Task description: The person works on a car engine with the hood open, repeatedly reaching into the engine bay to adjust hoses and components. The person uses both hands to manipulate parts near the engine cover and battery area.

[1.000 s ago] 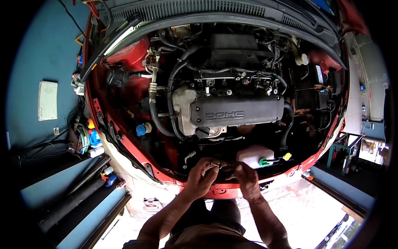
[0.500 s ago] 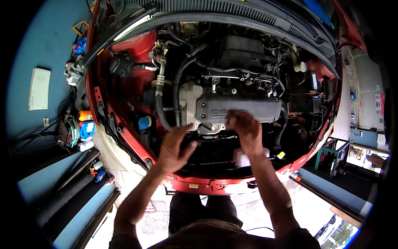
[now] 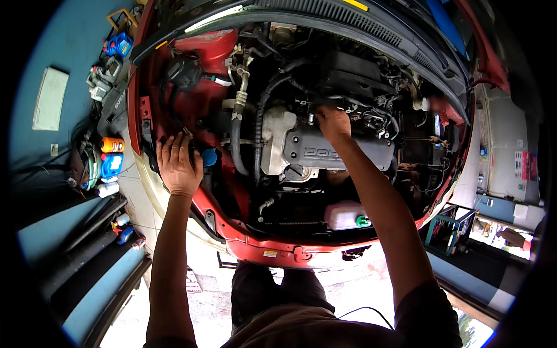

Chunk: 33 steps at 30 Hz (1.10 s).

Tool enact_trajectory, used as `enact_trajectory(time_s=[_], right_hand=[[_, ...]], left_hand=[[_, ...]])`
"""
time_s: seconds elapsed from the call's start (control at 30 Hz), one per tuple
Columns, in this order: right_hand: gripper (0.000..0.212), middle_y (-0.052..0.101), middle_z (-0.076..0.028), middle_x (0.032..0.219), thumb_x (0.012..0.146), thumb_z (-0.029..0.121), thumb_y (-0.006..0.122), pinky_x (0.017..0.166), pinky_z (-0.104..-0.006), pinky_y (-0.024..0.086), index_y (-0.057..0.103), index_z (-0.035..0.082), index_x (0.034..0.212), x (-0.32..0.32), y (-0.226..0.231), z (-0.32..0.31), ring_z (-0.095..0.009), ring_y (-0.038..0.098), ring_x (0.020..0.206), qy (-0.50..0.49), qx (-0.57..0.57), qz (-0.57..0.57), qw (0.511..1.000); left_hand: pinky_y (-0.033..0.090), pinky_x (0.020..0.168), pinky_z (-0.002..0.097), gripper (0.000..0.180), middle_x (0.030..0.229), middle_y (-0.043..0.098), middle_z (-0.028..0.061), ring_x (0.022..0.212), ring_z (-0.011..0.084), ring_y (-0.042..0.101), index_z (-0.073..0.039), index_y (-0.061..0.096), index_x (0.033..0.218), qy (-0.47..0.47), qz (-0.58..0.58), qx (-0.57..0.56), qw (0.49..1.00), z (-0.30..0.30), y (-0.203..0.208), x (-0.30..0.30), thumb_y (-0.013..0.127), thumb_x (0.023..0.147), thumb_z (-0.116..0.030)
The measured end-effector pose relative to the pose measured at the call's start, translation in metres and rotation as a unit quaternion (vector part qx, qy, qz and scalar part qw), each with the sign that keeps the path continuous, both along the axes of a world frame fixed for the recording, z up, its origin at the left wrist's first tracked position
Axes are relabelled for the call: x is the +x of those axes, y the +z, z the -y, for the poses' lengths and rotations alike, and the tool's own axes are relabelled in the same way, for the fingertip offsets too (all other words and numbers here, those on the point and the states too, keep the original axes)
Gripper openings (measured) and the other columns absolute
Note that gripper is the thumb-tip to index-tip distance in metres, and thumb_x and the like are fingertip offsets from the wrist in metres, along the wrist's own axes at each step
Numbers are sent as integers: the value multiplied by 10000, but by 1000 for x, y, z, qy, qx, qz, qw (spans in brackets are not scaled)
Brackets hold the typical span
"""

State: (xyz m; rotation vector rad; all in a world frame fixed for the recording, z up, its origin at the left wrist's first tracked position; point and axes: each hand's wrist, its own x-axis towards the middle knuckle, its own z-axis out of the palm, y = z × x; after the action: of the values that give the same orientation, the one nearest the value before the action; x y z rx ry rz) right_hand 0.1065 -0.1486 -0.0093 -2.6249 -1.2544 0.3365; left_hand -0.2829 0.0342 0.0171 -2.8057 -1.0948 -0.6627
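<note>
1 blue cap [image 3: 209, 156] beside left hand [image 3: 179, 166] | right hand [image 3: 335, 123] at engine [image 3: 310, 147] (one)

Left fingers [image 3: 167, 153] moved to red fender [image 3: 200, 200]; right fingers [image 3: 326, 117] reached past engine cover [image 3: 313, 149].

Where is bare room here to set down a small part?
The black engine cover looks bare left of the right forearm. A dark gap, depth unclear, lies between cover and red front crossbeam, left of the pinkish reservoir. Wiring crowds the right hand; a blue cap is beside the left hand.
</note>
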Motion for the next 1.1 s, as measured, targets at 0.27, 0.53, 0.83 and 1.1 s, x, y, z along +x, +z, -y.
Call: enact_trajectory(time_s=[0.27, 0.53, 0.83, 1.1], right_hand=[[153, 703, -177, 977, 875, 172, 632, 839, -480, 553, 681, 93, 997, 7, 2, -15, -389, 678, 937, 118, -94, 79, 985], [164, 716, -184, 939, 868, 198, 621, 765, -495, 559, 704, 110, 979, -4, 1, -20, -411, 687, 882, -3, -60, 62, 996], [195, 735, -164, 918, 858, 182, 620, 803, -466, 568, 737, 104, 993, -5, 5, -29, -374, 713, 904, 34, -127, 132, 983], [398, 727, -187, 927, 973, 407, 565, 776, -471, 563, 759, 72, 879, 5, 1, -32, -385, 705, 918, 0, -168, 82, 982]], left_hand=[[303, 1184, 487, 358, 1212, 677, 72, 1238, 287, 548, -63, 678, 1137, 20, 25, -9, 999, 2, 3, 2, 580, 834, -226], [314, 1177, 486, 335, 1203, 680, 69, 1228, 287, 557, -62, 688, 1097, 33, 19, -12, 999, 1, 3, 1, 580, 827, -228], [314, 1176, 495, 309, 1192, 679, 57, 1211, 284, 562, -68, 700, 1060, 28, 14, -13, 999, 2, 5, 3, 586, 821, -229], [319, 1174, 503, 259, 1181, 677, 54, 1208, 284, 561, -72, 705, 996, 27, 19, -7, 999, 1, 4, 6, 586, 824, -224]])
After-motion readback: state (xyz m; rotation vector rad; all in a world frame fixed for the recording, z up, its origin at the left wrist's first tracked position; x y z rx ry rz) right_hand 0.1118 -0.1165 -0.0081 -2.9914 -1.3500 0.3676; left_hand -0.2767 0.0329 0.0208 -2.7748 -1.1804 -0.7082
